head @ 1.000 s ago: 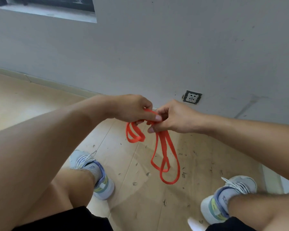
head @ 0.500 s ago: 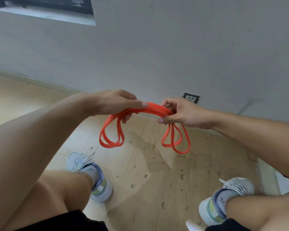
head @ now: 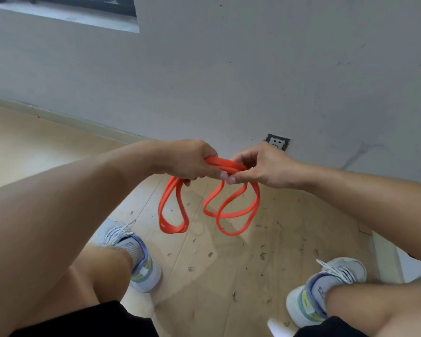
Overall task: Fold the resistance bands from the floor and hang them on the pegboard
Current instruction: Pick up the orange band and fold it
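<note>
Orange band (head: pixel 231 164) gripped between hands; wall socket (head: pixel 277 141) behind.

Single head-worn wide-angle view, looking forward and down, close over forearms, knees, wooden floor (head: pixel 216 276), grey wall (head: pixel 253 69)
</note>
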